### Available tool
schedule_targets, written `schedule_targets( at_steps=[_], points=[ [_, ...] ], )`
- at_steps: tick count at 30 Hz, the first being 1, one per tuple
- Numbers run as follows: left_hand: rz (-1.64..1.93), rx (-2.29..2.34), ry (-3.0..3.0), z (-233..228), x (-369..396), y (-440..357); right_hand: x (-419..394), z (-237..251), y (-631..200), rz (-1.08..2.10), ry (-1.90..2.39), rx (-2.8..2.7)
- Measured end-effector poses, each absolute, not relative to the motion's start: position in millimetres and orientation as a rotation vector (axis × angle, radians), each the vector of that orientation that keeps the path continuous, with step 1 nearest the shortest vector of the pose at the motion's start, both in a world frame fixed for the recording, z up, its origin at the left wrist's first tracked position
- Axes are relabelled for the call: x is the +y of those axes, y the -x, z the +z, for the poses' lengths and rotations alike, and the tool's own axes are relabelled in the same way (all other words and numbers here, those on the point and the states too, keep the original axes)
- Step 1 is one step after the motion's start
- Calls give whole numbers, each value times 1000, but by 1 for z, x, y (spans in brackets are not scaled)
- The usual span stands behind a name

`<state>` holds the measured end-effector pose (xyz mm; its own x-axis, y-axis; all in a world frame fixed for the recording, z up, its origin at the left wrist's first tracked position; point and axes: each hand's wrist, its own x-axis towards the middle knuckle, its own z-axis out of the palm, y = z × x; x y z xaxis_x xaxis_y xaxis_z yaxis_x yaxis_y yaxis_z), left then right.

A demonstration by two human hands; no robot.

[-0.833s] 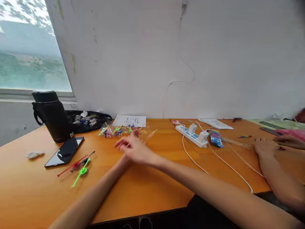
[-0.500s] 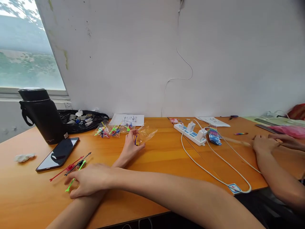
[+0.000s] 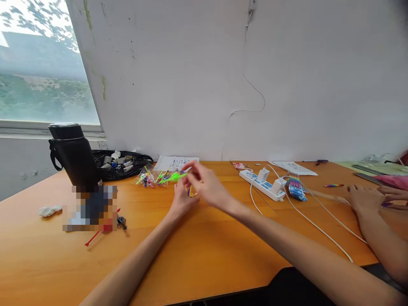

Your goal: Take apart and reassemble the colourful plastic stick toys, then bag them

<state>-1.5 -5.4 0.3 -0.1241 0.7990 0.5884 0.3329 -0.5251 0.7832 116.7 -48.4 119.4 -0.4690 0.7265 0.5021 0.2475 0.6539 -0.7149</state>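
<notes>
With our right hand (image 3: 205, 183) pinching the thin green plastic pick (image 3: 174, 177), we should steady the clear crinkly packet (image 3: 190, 191) gripped in our left hand (image 3: 182, 199).

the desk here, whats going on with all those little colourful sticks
A person sits at an orange table. Their right hand pinches a green plastic stick, while the left hand rests by a small pile of bagged coloured sticks. A red stick lies nearer the black flask. Another person's hands rest at the right.
</notes>
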Motion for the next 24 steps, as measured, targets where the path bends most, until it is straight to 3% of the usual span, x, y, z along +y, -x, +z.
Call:
schedule_targets(
  at_steps=[9,24],
  points=[
    [1591,1343,-1773,2,-5,3,-20,141,-187,177,959,-1899],
    [1555,1127,-1775,9,-13,-3,-20,124,-183,163,932,-2245]
  ],
)
